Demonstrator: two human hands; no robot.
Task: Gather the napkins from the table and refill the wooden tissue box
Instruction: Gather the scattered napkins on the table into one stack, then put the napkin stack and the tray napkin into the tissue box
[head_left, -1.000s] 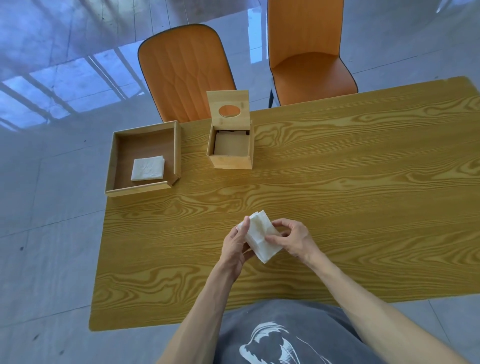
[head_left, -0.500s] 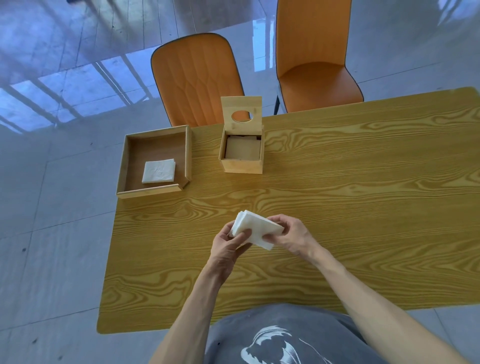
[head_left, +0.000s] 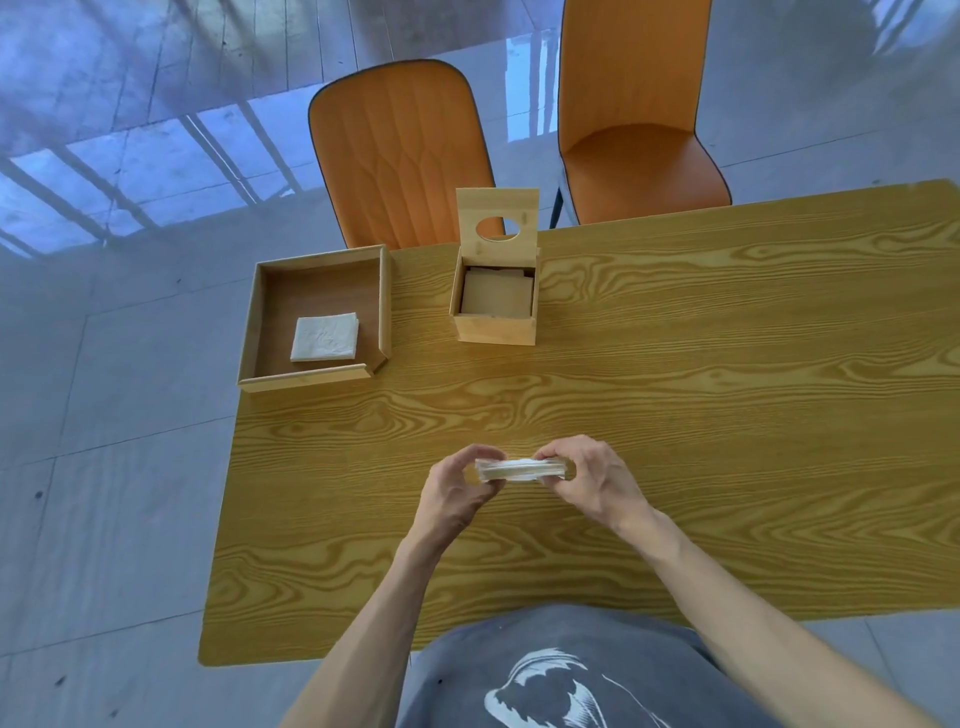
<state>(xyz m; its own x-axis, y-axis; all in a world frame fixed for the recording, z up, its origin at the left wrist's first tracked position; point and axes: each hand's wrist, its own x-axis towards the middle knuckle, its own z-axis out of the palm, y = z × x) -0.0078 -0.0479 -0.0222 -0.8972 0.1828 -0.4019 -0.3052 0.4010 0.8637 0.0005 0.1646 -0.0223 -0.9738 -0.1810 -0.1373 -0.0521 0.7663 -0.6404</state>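
Both left hand (head_left: 457, 493) and right hand (head_left: 592, 478) gripping napkin stack (head_left: 519, 469); at 12 o'clock, lid-up tissue box (head_left: 496, 306); at 10, tray (head_left: 260, 322) holding one napkin (head_left: 325, 336).

Napkin stack (head_left: 521, 470) ends hidden by both hands; tabletop (head_left: 727, 415) cut off at right edge.

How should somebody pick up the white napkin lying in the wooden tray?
Probably from straight above. The napkin lies flat on the floor of the tray, whose walls block a sideways reach. Pinch its right edge, the one nearer the tissue box, then lift.
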